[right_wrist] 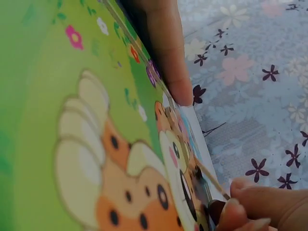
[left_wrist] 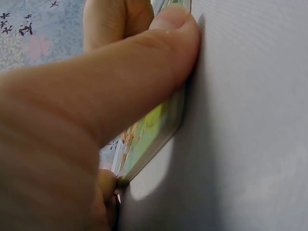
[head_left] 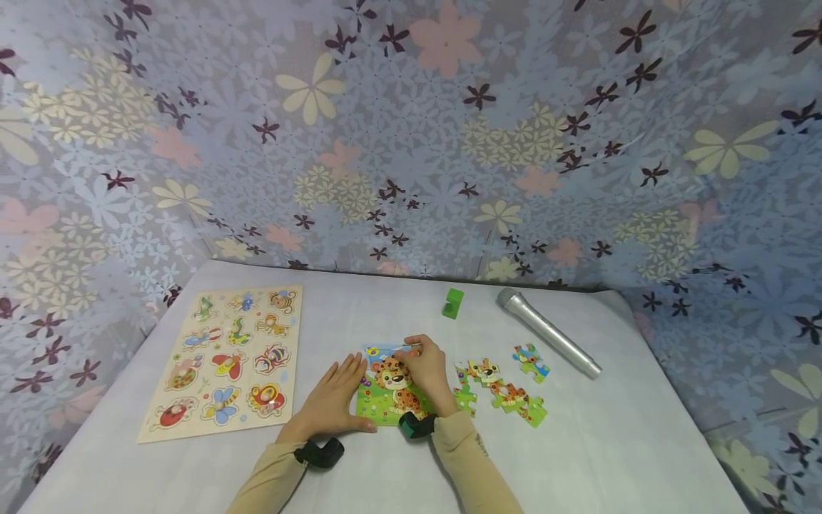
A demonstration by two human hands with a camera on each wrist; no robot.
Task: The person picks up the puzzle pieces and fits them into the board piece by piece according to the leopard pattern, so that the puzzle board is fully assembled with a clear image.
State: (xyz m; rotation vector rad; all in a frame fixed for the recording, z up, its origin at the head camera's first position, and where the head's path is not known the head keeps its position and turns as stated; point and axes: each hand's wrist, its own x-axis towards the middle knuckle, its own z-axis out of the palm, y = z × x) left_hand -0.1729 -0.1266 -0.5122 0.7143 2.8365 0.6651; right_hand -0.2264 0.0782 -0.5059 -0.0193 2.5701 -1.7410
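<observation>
A square jigsaw puzzle [head_left: 379,410] with a spotted leopard on green grass lies in front of me. My left hand [head_left: 334,400] rests beside it, fingers straight along its left edge and thumb at the lower edge. Over the upper right part of the picture, my right hand [head_left: 427,368] pinches a thin puzzle piece [right_wrist: 211,178] between thumb and fingers. In the right wrist view that piece stands tilted up from the leopard's face, its printed side mostly hidden. The left wrist view shows the left thumb [left_wrist: 139,67] across the puzzle's side.
Right of the puzzle lie several loose or joined leopard pieces [head_left: 510,396] and a blue and green piece [head_left: 531,363]. Farther back are a green piece [head_left: 453,303] and a silver microphone [head_left: 549,332]. A wooden insect board [head_left: 250,364] lies at the left. Behind the table hangs flowered cloth [head_left: 411,143].
</observation>
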